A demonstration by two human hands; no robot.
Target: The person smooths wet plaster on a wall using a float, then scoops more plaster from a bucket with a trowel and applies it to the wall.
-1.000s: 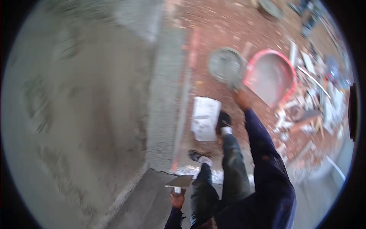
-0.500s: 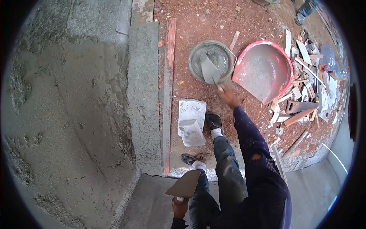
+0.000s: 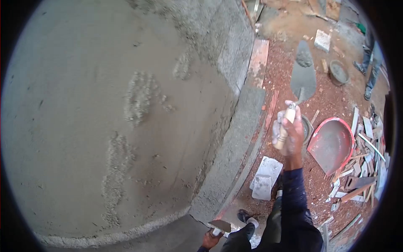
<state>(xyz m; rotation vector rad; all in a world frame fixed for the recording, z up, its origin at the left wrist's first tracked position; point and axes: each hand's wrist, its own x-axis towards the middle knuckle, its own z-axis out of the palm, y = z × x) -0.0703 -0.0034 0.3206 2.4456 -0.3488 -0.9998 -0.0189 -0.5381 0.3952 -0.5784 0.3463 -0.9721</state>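
My right hand (image 3: 295,132) is closed round the pale wooden handle of a pointed trowel (image 3: 303,82), stretched out over the reddish ground. A lump of wet mortar (image 3: 304,59) sits near the blade's tip. Low in the view, my left hand (image 3: 210,240) grips the white handle of a flat plastering float (image 3: 221,226), its blade mostly seen at an angle. A broad grey plastered surface (image 3: 84,105) fills the left side, with rough raised mortar patches (image 3: 140,96) on it. Behind my right hand, a mortar bucket (image 3: 310,129) is partly hidden.
A red-rimmed pan (image 3: 333,145) lies right of the bucket. Wood scraps (image 3: 365,159) and a handsaw (image 3: 359,182) are at far right. White blocks (image 3: 266,176) lie by my feet. Another person's legs (image 3: 371,63) stand near a second bucket (image 3: 338,73).
The right hand has lifted the trowel away from the bucket and now carries mortar on its blade. The view has swung left toward the plastered surface; the float appears lower.
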